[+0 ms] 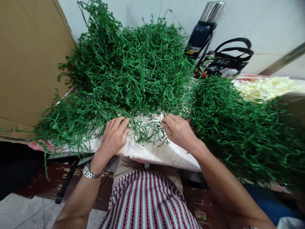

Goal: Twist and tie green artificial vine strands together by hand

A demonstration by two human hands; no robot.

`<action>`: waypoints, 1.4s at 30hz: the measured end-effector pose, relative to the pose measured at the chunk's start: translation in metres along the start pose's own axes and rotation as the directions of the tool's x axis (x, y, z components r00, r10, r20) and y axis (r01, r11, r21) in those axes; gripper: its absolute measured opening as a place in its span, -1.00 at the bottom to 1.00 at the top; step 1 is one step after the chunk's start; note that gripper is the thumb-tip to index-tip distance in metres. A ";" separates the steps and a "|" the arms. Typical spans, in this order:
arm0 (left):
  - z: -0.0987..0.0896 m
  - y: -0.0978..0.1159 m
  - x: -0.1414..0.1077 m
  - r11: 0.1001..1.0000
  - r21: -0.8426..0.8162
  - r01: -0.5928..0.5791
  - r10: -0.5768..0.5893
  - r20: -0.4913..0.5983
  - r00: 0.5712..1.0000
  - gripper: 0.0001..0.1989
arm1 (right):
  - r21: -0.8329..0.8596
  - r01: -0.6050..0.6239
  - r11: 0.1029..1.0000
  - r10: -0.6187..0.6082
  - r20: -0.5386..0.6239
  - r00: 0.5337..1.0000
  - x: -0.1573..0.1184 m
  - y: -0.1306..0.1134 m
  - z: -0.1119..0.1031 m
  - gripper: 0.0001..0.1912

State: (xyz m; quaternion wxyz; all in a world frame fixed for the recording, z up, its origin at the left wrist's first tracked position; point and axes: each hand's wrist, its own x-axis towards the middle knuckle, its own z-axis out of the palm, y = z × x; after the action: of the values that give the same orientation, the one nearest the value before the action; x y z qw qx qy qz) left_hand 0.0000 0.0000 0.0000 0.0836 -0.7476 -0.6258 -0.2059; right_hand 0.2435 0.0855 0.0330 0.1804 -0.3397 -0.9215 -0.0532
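Left hand and right hand with fingers curled at either side of loose green stems on the pale tabletop, grip unclear, larger green heap behind

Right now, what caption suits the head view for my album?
Two bare hands, left and right, work among green stems on a cloth-covered table, beside a blue flask.

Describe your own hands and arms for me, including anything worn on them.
Both are bare human hands, with no gloves. The left hand has a silver-coloured watch with a metal link band at its wrist; the right hand has nothing on its wrist. No sleeve shows on either forearm, and there are no cables or markings to be seen.
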 end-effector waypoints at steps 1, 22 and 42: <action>0.001 -0.003 -0.002 1.000 0.018 0.007 -0.007 -0.002 1.000 -0.63 | 0.018 -0.023 1.000 0.024 -0.065 0.998 -0.009 0.003 -0.006 -0.84; 0.025 0.054 0.036 0.973 -0.054 -0.226 0.231 0.108 0.967 -0.66 | 0.089 -0.167 0.982 0.189 -0.417 0.889 -0.075 0.000 -0.026 -0.91; 0.009 0.127 0.025 0.660 -0.745 -0.094 0.024 -0.104 0.994 -0.86 | 0.529 -0.048 0.847 0.216 -0.262 0.941 -0.078 -0.025 -0.016 -0.84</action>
State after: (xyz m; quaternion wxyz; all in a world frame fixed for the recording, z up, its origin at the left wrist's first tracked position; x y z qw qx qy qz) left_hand 0.1279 0.0006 0.0193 -0.1978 -0.7264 -0.4569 -0.4738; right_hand 0.2873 0.0155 0.0194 0.4108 -0.3297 -0.8358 0.1550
